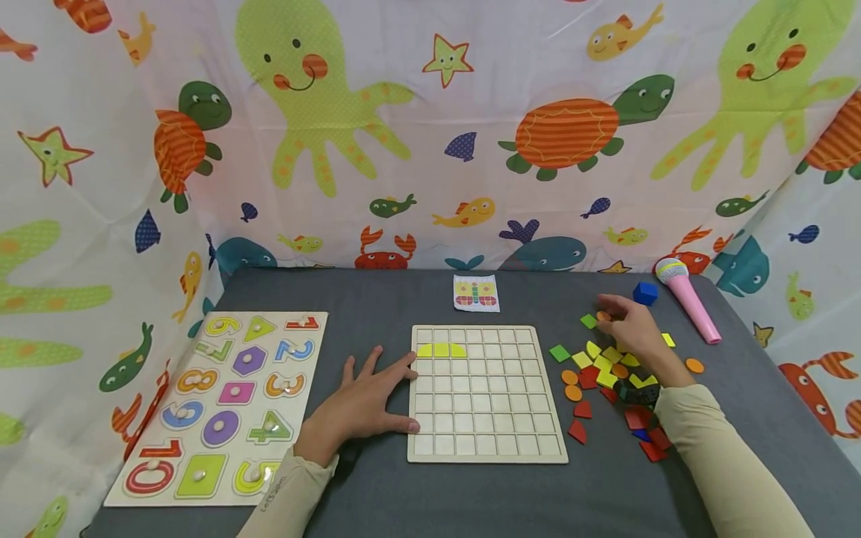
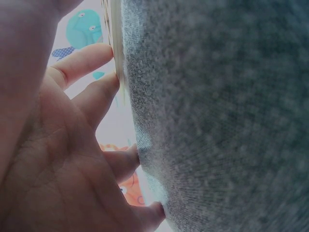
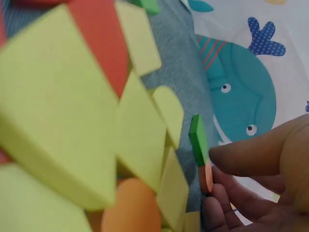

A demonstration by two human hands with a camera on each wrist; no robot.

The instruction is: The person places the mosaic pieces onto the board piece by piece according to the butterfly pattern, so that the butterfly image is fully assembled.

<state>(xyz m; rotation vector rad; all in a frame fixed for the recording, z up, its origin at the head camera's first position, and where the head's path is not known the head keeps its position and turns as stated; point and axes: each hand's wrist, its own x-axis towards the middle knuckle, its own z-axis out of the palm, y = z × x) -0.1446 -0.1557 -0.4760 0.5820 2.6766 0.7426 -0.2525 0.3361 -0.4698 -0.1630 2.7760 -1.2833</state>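
In the head view my left hand [image 1: 363, 403] lies spread beside the pale wooden grid board [image 1: 487, 456], thumb and index finger against its left edge. Yellow pieces [image 1: 441, 350] fill a few squares in the board's top left. My right hand [image 1: 634, 329] reaches over the loose pieces at the right. Its thumb and fingers [image 3: 241, 159] pinch a small orange disc [image 3: 206, 179] by its sides, low at the table. A green piece [image 3: 198, 140] lies against that disc. Yellow squares [image 3: 140, 130] and red pieces [image 3: 101, 38] fill the near side of the right wrist view.
A small pattern card [image 1: 476, 294] lies behind the board. To the left is a number and shape puzzle [image 1: 316, 329]. A blue cube [image 1: 646, 293] and a pink toy microphone [image 1: 689, 302] are at the back right. Printed cloth [image 1: 430, 179] hangs around the grey table.
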